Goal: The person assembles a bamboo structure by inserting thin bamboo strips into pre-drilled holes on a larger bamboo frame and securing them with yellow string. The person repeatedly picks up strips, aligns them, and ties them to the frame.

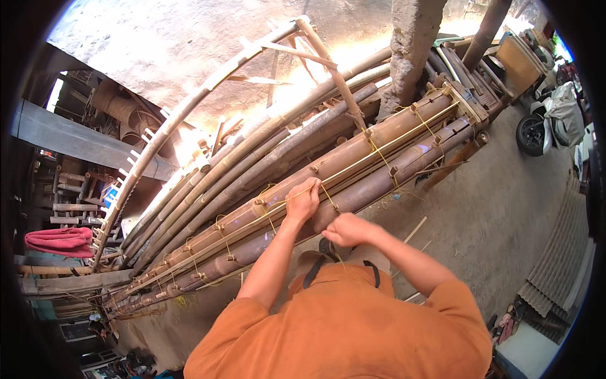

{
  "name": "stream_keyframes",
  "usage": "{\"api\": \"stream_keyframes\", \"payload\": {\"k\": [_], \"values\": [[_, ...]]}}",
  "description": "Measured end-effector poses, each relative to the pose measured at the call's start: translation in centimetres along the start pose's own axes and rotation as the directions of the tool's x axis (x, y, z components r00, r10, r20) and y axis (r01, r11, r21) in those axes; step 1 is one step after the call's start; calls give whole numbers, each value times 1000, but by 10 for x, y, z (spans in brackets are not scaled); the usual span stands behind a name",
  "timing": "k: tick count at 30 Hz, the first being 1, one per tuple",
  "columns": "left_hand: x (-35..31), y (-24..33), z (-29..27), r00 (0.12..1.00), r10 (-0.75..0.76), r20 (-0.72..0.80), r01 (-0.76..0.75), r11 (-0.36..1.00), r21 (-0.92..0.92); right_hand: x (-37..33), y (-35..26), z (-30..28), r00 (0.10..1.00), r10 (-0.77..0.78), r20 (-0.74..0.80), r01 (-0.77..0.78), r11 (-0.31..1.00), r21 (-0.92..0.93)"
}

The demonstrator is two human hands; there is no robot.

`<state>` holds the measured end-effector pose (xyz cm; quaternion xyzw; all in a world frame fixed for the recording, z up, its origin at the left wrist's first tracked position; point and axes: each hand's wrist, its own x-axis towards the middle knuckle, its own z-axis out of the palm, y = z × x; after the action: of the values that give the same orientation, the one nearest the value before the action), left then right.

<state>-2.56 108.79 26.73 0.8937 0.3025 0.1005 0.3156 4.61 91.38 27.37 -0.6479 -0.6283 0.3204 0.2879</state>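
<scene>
Two long bamboo poles run side by side in front of me, the far pole [341, 162] and the near pole [363, 201]. Pegs stick out along both, and yellow cord [379, 148] zigzags between them around a pale strip [404, 131] that runs lengthwise. My left hand [303, 201] is closed on the cord at the strip, between the poles. Closer to my body, my right hand [347, 230] makes a fist beside the near pole. A bit of cord hangs below that fist, so it appears to grip the cord; its fingers are partly hidden.
A wooden end block [466, 104] joins the poles at the far right. Behind lie several more bamboo poles [278, 151] and a curved pegged bamboo frame [189, 104]. A rough pillar [410, 54] rises close behind. A motorbike [536, 129] and corrugated sheets [555, 252] are at right.
</scene>
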Motion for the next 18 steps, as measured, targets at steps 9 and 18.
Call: {"api": "stream_keyframes", "payload": {"k": [9,18], "values": [[118,-54,21,964,-39,-261,23,998,-64,3,-33,36,991,11,-132,-33,986,-166],[-4,-113,-111,994,-109,19,101,962,255,59,-102,171,766,614,191,180,-490,853]]}}
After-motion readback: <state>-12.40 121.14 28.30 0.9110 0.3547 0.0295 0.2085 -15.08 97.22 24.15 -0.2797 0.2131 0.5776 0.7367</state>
